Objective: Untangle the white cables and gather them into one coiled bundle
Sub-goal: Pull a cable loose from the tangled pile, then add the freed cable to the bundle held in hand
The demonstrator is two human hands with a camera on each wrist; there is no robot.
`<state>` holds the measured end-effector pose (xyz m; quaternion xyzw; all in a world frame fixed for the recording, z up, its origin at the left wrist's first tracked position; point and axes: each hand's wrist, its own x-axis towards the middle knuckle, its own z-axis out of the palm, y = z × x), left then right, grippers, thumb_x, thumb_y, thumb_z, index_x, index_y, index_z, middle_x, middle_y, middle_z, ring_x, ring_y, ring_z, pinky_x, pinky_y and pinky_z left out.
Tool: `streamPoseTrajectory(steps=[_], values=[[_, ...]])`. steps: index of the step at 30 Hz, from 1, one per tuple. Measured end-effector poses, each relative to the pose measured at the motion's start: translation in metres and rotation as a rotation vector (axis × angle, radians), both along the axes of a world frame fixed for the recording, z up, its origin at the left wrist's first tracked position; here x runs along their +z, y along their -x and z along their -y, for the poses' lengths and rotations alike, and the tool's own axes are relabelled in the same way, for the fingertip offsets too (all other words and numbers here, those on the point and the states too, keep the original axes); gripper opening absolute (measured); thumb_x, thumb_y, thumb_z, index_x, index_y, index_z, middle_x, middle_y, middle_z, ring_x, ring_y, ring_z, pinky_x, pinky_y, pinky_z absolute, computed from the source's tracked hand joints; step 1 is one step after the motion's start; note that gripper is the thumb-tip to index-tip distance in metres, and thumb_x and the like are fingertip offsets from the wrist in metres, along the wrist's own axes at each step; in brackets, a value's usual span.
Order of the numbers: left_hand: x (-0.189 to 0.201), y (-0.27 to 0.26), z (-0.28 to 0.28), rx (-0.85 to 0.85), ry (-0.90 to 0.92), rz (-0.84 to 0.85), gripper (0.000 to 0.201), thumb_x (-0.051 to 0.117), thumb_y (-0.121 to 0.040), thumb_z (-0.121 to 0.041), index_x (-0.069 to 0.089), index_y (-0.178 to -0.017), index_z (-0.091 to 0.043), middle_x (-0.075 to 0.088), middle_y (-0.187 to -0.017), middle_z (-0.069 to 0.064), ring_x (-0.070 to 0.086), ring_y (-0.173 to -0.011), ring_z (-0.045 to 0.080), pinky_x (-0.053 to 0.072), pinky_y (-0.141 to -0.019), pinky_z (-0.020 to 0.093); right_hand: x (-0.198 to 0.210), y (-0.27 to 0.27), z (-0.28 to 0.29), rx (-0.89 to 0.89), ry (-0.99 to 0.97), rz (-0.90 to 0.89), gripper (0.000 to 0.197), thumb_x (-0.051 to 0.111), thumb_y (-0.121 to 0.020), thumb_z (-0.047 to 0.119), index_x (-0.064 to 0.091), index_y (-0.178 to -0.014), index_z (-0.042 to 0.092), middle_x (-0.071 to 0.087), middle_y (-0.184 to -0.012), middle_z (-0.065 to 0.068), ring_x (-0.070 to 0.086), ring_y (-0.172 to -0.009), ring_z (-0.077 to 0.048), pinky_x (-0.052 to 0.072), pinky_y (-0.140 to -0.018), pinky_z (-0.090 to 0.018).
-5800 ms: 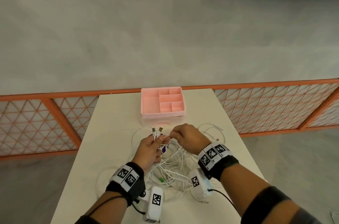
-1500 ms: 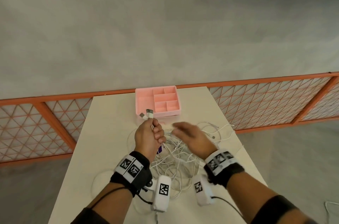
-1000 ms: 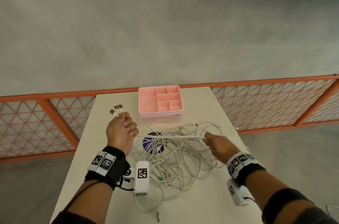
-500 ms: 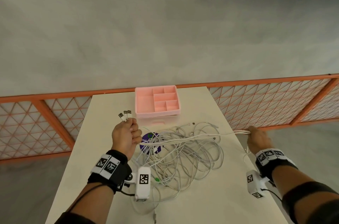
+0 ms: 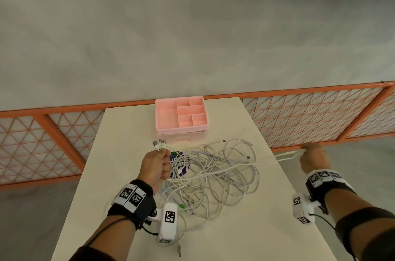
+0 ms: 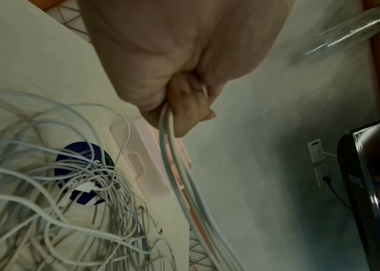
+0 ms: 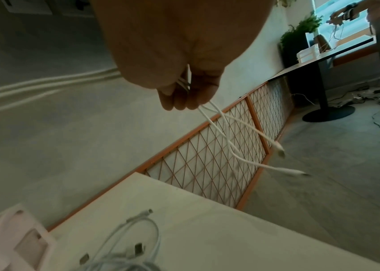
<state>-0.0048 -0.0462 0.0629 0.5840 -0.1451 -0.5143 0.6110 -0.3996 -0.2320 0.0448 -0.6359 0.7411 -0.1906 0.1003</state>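
Gripping three USB plugs [image 5: 159, 144] in its fist, the left hand [image 5: 155, 167] anchors white cables [image 5: 213, 172] whose strands the right hand [image 5: 312, 159] pinches, two connector ends [image 7: 288, 165] dangling.

The organizer tray [image 5: 181, 115] is sitting at the surface's [image 5: 245, 228] far edge, cables [image 5: 213, 177] lying mid-surface in front of it, a sticker [image 5: 178, 162] lying underneath them.

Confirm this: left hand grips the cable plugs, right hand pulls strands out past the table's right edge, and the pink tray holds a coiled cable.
Wrong on the tray. The head view shows the pink plastic compartment tray holding no cable; the white cables lie tangled on the table. The rest stands.
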Motion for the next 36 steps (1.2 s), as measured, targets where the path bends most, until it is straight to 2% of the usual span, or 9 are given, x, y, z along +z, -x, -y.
streamPoseTrajectory(steps=[4, 9, 16, 19, 22, 25, 29, 32, 36], values=[[0.0, -0.002, -0.001, 0.038, 0.027, -0.047, 0.031, 0.034, -0.107, -0.015, 0.05, -0.082, -0.009, 0.033, -0.049, -0.007, 0.023, -0.038, 0.005, 0.019, -0.033, 0.018, 0.009, 0.008, 0.011, 0.027, 0.024, -0.041, 0.031, 0.054, -0.085, -0.013, 0.069, -0.11, -0.002, 0.063, -0.106, -0.023, 0.06, -0.096, -0.039, 0.053, -0.088, -0.048], [0.01, -0.001, 0.0, 0.076, 0.064, -0.115, 0.031, 0.034, -0.106, -0.013, 0.05, -0.08, -0.009, 0.033, -0.047, -0.007, 0.024, -0.036, 0.005, 0.02, -0.034, 0.016, -0.022, 0.014, -0.007, 0.031, -0.264, -0.274, 0.003, 0.063, -0.09, 0.007, 0.063, -0.09, 0.004, 0.064, -0.097, -0.012, 0.061, -0.082, -0.025, 0.054, -0.083, -0.032], [0.009, 0.02, -0.001, -0.024, 0.015, -0.143, 0.027, 0.036, -0.102, -0.011, 0.051, -0.08, -0.008, 0.032, -0.052, -0.004, 0.026, -0.04, 0.008, 0.022, -0.039, 0.019, -0.066, -0.009, -0.053, 0.194, -0.649, -0.539, 0.045, 0.063, -0.088, 0.019, 0.053, -0.131, 0.013, 0.056, -0.132, -0.007, 0.057, -0.12, -0.026, 0.05, -0.098, -0.033], [0.006, 0.032, 0.003, -0.044, -0.018, -0.145, 0.025, 0.035, -0.097, -0.01, 0.051, -0.079, -0.01, 0.031, -0.053, -0.004, 0.025, -0.042, 0.009, 0.022, -0.043, 0.021, -0.055, -0.053, -0.05, 0.271, -0.598, -0.403, 0.044, 0.052, -0.091, 0.021, 0.049, -0.134, 0.014, 0.048, -0.141, -0.01, 0.049, -0.129, -0.032, 0.044, -0.106, -0.041], [0.0, 0.043, 0.007, -0.029, -0.04, -0.16, 0.023, 0.033, -0.093, -0.009, 0.052, -0.08, -0.01, 0.031, -0.055, -0.003, 0.026, -0.043, 0.011, 0.024, -0.045, 0.023, -0.027, -0.123, -0.065, 0.549, -0.514, 0.082, 0.045, 0.054, -0.097, 0.041, 0.055, -0.134, 0.016, 0.057, -0.136, -0.003, 0.055, -0.122, -0.021, 0.041, -0.105, -0.033], [-0.006, 0.05, 0.01, 0.02, -0.002, -0.158, 0.025, 0.032, -0.094, -0.005, 0.053, -0.081, -0.008, 0.032, -0.058, -0.001, 0.03, -0.047, 0.012, 0.029, -0.045, 0.024, -0.003, -0.189, -0.109, 0.829, -0.583, 0.404, 0.051, 0.055, -0.088, 0.063, 0.067, -0.114, 0.021, 0.071, -0.109, 0.003, 0.066, -0.095, -0.012, 0.049, -0.094, -0.034], [-0.012, 0.04, 0.007, 0.118, 0.018, -0.056, 0.027, 0.033, -0.101, -0.001, 0.057, -0.089, -0.002, 0.042, -0.064, 0.006, 0.047, -0.055, 0.019, 0.041, -0.05, 0.028, -0.015, -0.228, -0.142, 0.836, -0.651, 0.633, 0.041, 0.043, -0.1, 0.051, 0.065, -0.084, 0.021, 0.055, -0.062, 0.004, 0.054, -0.053, -0.01, 0.048, -0.064, -0.03], [-0.023, 0.022, -0.001, 0.073, -0.007, 0.006, 0.026, 0.035, -0.105, -0.002, 0.059, -0.094, 0.002, 0.052, -0.071, 0.012, 0.059, -0.066, 0.026, 0.053, -0.063, 0.038, -0.028, -0.227, -0.145, 0.915, -0.595, 0.52, 0.039, 0.04, -0.103, 0.043, 0.063, -0.079, 0.024, 0.052, -0.064, 0.011, 0.047, -0.055, -0.001, 0.042, -0.063, -0.022], [-0.044, 0.014, -0.019, -0.108, -0.125, 0.134, 0.026, 0.043, -0.105, -0.009, 0.063, -0.1, 0.006, 0.073, -0.095, 0.025, 0.072, -0.086, 0.038, 0.059, -0.073, 0.039, -0.048, -0.216, -0.14, 0.985, -0.572, 0.313, 0.029, 0.04, -0.104, 0.027, 0.061, -0.087, 0.015, 0.054, -0.074, 0.01, 0.05, -0.07, -0.01, 0.041, -0.071, -0.026]])
